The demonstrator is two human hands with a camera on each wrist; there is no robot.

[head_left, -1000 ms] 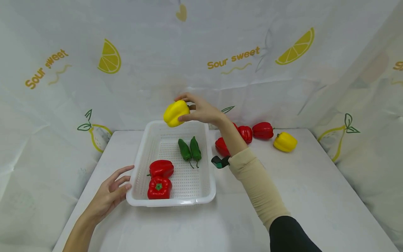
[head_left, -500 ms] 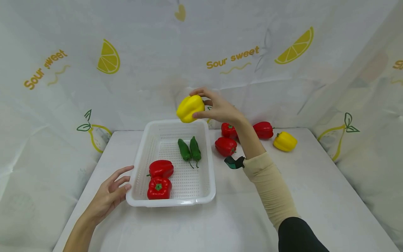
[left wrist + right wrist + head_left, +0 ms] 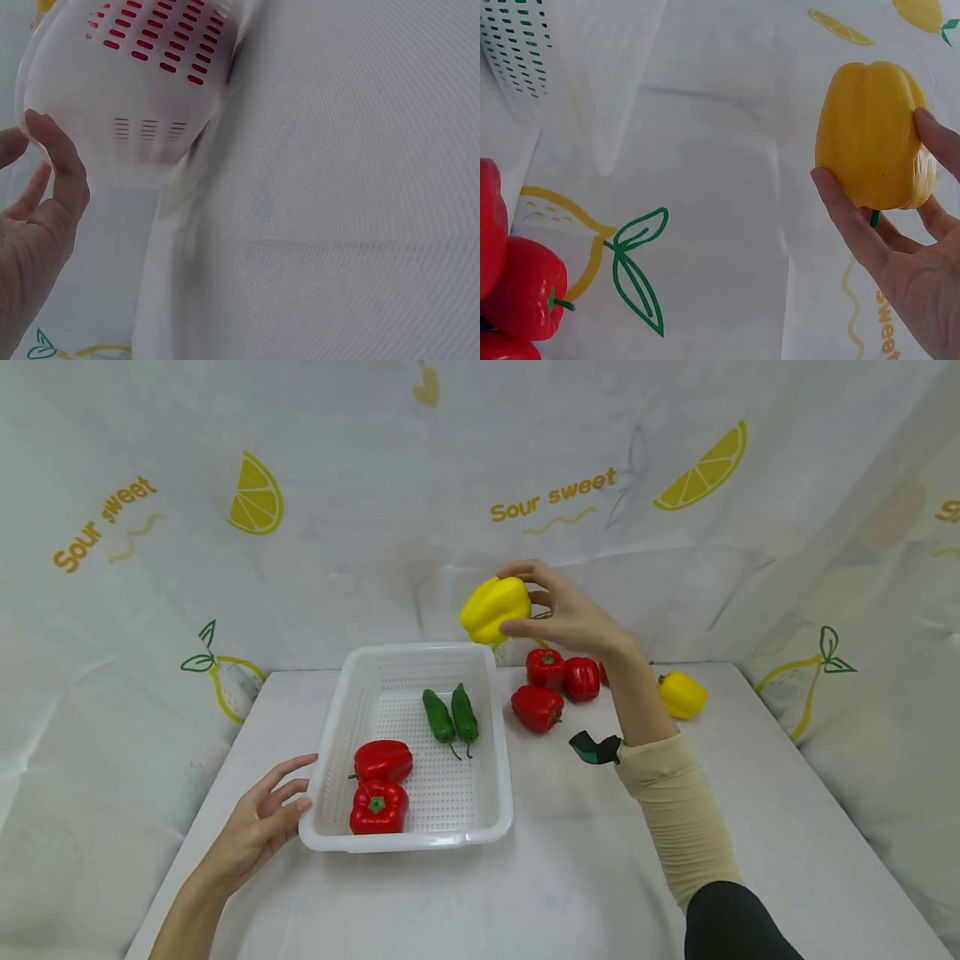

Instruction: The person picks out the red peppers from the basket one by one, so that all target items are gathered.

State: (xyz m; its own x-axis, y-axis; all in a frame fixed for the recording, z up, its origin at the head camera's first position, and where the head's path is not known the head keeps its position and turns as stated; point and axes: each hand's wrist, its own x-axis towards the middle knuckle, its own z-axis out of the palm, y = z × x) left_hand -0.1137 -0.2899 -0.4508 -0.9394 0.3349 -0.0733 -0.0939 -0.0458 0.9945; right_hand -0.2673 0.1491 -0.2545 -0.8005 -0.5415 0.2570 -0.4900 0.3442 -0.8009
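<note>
The right hand (image 3: 573, 614) pinches a yellow pepper (image 3: 495, 607) in curled fingers, aloft at 1 o'clock off the basket (image 3: 408, 842), while the left hand (image 3: 264, 821), fingers spread, touches its 8 o'clock corner; a firm, level grip seems wise.

Four peppers in the basket (image 3: 498, 752) — loose peppers (image 3: 558, 685) on the table (image 3: 570, 877), right of it

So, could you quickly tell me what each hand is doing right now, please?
Left hand: open, fingertips resting against the white basket.
Right hand: gripping a yellow bell pepper in the air.
</note>
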